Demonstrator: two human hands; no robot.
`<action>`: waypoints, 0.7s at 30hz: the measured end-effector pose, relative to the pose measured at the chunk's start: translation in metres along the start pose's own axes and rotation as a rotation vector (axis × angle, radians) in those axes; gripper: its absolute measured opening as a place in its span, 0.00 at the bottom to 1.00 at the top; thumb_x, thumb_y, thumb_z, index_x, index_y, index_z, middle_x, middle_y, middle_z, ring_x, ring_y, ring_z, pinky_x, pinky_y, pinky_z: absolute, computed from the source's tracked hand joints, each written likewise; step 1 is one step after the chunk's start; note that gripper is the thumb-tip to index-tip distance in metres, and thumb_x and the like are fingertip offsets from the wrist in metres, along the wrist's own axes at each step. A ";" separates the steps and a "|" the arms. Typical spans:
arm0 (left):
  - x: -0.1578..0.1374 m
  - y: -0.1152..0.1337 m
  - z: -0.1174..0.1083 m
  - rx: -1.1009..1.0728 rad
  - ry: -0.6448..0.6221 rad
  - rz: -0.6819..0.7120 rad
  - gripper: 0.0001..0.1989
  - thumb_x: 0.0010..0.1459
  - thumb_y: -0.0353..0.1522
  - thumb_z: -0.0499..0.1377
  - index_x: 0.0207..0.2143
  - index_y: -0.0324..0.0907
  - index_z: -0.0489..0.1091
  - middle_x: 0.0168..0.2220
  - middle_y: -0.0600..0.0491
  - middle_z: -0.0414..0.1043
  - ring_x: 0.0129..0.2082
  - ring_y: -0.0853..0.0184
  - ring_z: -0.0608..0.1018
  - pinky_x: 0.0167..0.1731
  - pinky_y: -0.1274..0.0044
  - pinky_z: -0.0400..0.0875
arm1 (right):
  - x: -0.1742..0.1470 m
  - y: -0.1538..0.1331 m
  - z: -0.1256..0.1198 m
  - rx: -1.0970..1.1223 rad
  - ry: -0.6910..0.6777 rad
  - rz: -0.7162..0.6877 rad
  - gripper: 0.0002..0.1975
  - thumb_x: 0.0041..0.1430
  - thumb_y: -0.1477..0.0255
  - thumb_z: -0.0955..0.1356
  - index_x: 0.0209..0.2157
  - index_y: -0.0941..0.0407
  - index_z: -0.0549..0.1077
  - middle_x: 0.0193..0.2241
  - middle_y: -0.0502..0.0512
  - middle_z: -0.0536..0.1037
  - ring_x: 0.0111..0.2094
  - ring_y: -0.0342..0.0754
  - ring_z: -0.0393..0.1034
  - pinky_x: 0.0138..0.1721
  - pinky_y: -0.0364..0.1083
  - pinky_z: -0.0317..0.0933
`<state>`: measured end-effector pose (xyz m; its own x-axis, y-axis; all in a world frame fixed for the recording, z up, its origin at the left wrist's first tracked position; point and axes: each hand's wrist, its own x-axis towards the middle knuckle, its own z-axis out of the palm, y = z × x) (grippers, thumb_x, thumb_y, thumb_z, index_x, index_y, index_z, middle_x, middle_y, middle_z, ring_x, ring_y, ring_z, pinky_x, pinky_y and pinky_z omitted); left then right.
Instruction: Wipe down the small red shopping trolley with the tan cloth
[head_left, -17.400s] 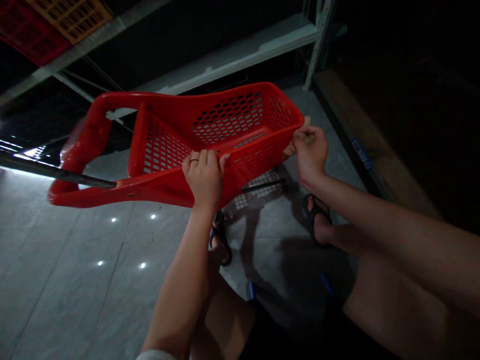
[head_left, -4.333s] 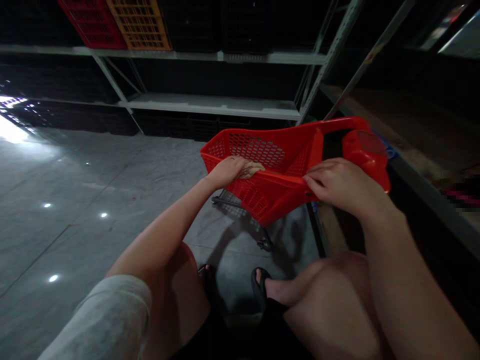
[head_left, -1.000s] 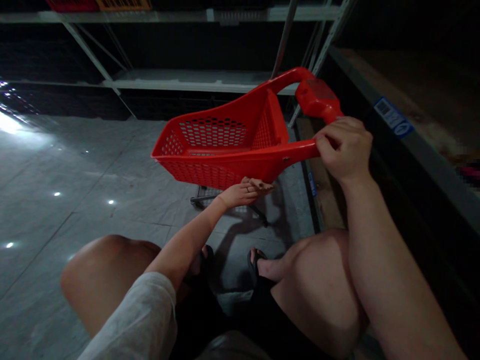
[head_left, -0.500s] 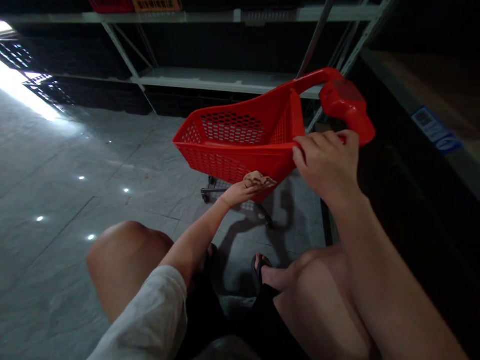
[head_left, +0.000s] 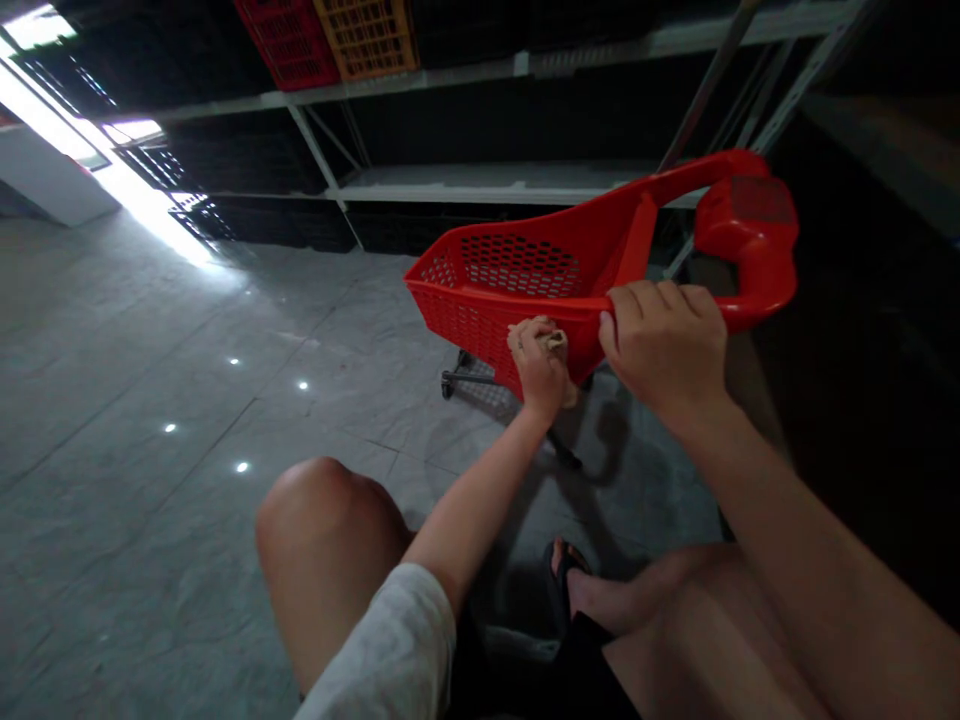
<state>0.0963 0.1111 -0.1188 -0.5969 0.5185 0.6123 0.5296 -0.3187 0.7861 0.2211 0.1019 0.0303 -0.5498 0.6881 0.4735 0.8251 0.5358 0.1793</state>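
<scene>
A red plastic shopping cart (head_left: 480, 318) with perforated sides stands in front of me, its handle end toward the right. My right hand (head_left: 667, 345) is closed over the cart's near top rim, close to where the handle begins. Lower on the near side wall, my left hand (head_left: 541, 368) presses a crumpled beige cloth (head_left: 556, 342) against the red plastic. The fingers are bent over the cloth, and part of it hangs below the palm.
Behind the cart runs a white metal shelf rack (head_left: 480, 192) with dark crates. A red crate (head_left: 289, 45) and a yellow crate (head_left: 367, 38) sit on its upper shelf. A dark ledge is on the right. Grey tile floor (head_left: 187, 540) spreads left.
My left hand has turned more upright, its fingers now bent over the cloth higher on the cart's side. My right hand stays on the rim. The view has shifted, showing more of the upper shelf.
</scene>
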 end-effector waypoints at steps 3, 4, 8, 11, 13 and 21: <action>0.038 -0.040 -0.038 0.174 0.096 -0.229 0.07 0.63 0.23 0.52 0.39 0.43 0.64 0.46 0.43 0.69 0.52 0.60 0.73 0.57 0.63 0.67 | -0.008 0.003 -0.006 0.005 0.034 0.026 0.21 0.70 0.68 0.55 0.47 0.59 0.75 0.37 0.65 0.78 0.41 0.60 0.69 0.44 0.56 0.56; 0.054 -0.051 -0.052 0.246 0.127 -0.327 0.07 0.63 0.23 0.52 0.40 0.42 0.64 0.46 0.43 0.69 0.52 0.60 0.73 0.57 0.63 0.67 | -0.011 0.003 -0.008 0.008 0.050 0.043 0.21 0.70 0.68 0.55 0.46 0.59 0.76 0.35 0.65 0.78 0.40 0.60 0.69 0.43 0.56 0.57; 0.088 -0.060 -0.073 0.328 0.160 -0.420 0.07 0.66 0.24 0.51 0.45 0.39 0.65 0.51 0.39 0.68 0.56 0.59 0.71 0.59 0.62 0.65 | -0.017 0.000 -0.019 0.064 0.131 0.089 0.24 0.71 0.66 0.54 0.41 0.57 0.79 0.30 0.66 0.78 0.39 0.61 0.70 0.39 0.57 0.58; 0.059 -0.031 -0.050 0.311 0.166 -0.409 0.08 0.69 0.27 0.50 0.48 0.39 0.64 0.54 0.39 0.67 0.58 0.60 0.71 0.60 0.63 0.65 | -0.014 -0.009 -0.021 0.137 0.097 0.061 0.24 0.70 0.67 0.54 0.38 0.57 0.80 0.29 0.66 0.79 0.37 0.61 0.70 0.37 0.56 0.58; 0.022 -0.002 -0.027 0.190 0.099 -0.281 0.08 0.71 0.31 0.51 0.50 0.41 0.65 0.53 0.41 0.69 0.58 0.61 0.71 0.60 0.61 0.66 | -0.011 -0.013 -0.019 0.153 0.029 0.053 0.24 0.70 0.67 0.55 0.34 0.58 0.79 0.29 0.66 0.79 0.35 0.59 0.71 0.36 0.54 0.57; 0.003 0.024 -0.014 0.171 -0.082 -0.065 0.10 0.72 0.31 0.47 0.46 0.43 0.67 0.50 0.44 0.73 0.56 0.62 0.73 0.59 0.63 0.67 | -0.011 0.004 -0.010 0.127 -0.013 0.156 0.25 0.69 0.65 0.57 0.29 0.59 0.79 0.28 0.64 0.81 0.28 0.53 0.71 0.32 0.50 0.54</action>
<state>0.0985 0.0936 -0.0963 -0.5853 0.5989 0.5466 0.5905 -0.1472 0.7935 0.2313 0.0920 0.0342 -0.4191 0.7731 0.4761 0.8775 0.4794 -0.0061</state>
